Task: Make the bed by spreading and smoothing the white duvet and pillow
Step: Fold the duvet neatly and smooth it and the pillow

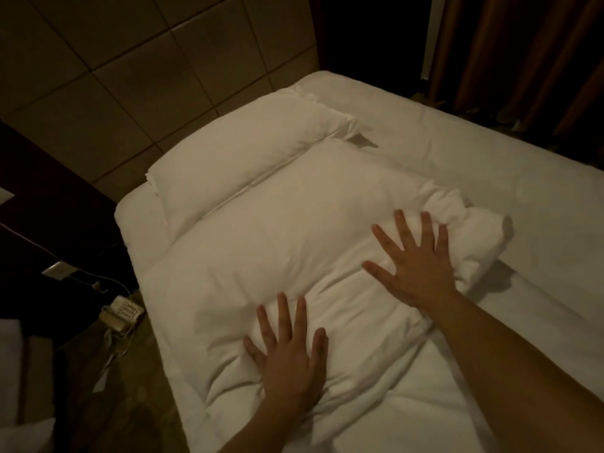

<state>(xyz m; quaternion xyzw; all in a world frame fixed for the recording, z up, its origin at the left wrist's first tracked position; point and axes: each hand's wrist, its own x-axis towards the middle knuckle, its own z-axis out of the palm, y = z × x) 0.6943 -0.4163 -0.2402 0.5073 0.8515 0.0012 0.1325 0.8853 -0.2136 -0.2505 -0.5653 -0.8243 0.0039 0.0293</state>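
Note:
A white pillow [248, 158] lies along the head of the bed, against the padded headboard. In front of it the white duvet [277, 223] sits bunched in a puffy, creased mound, with a rumpled fold [477, 237] at its right end. My left hand [291, 358] presses flat on the duvet's near edge, fingers spread. My right hand [415, 266] lies flat with spread fingers on the duvet beside the rumpled fold. Neither hand holds anything.
The white bed sheet [457, 152] stretches bare to the right and far side. A padded headboard [130, 76] rises at the back left. A telephone [122, 313] with cords lies on the floor at the left. Brown curtains [523, 53] hang at the far right.

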